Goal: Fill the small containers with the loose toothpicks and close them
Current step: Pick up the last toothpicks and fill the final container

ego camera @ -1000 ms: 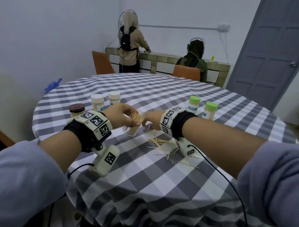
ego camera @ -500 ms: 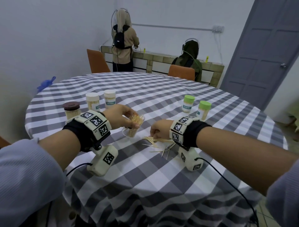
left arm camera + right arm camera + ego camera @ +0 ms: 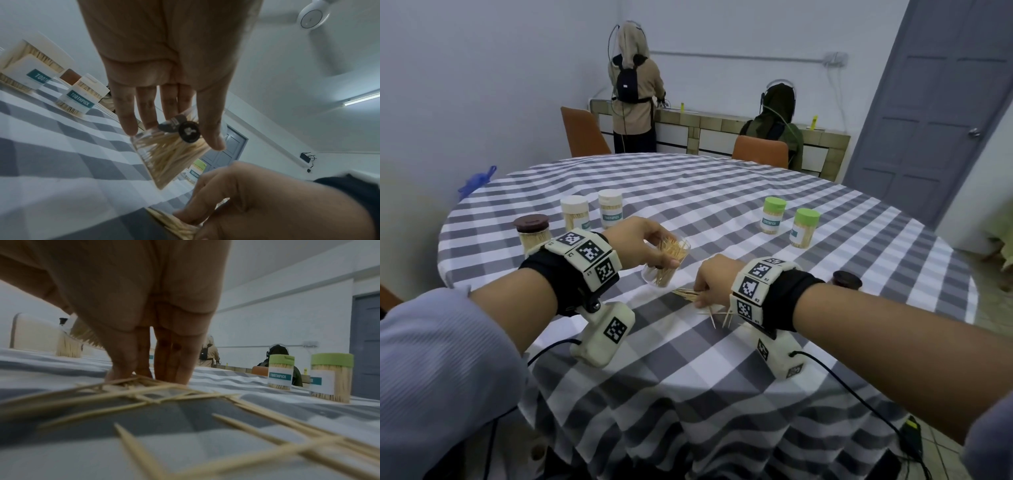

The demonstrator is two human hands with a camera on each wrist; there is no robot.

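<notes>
My left hand point(image 3: 654, 253) grips a clear open container point(image 3: 666, 270), tilted toward the right and partly filled with toothpicks. In the left wrist view my fingers point(image 3: 127, 116) and thumb wrap the container point(image 3: 170, 155) near its rim. My right hand point(image 3: 705, 291) is down on the checked tablecloth just right of it, pinching a bunch of loose toothpicks point(image 3: 686, 293). More loose toothpicks point(image 3: 722, 317) lie scattered under that wrist. In the right wrist view my fingertips point(image 3: 121, 374) press into the toothpick pile point(image 3: 156, 395).
Closed toothpick containers stand around: two white-lidded point(image 3: 575, 216) point(image 3: 610, 212) and a brown-lidded one point(image 3: 532, 233) at left, two green-lidded point(image 3: 774, 214) point(image 3: 804, 226) at right. A loose brown lid point(image 3: 846, 279) lies behind my right wrist. Two people and orange chairs point(image 3: 582, 133) are beyond the table.
My right hand has moved from the container's mouth down to the loose toothpicks on the cloth and gathered a bunch. The left hand still holds the tilted container.
</notes>
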